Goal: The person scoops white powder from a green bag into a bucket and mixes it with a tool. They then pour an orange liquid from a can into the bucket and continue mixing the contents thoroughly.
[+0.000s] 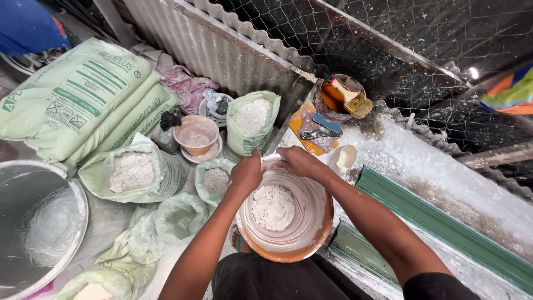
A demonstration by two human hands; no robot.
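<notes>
Steel basin (pixel 39 222): stands at far left, beside open bags of white powder (pixel 133 172).
Left hand (pixel 247 172): fingers closed on the bucket's far rim.
Orange bucket (pixel 286 216): in the middle, white plaster chunks inside.
Right hand (pixel 297 161): fingers curled around a small white piece (pixel 272 159) at the rim.
Brush (pixel 352 99): lies on a pot, further right.
</notes>
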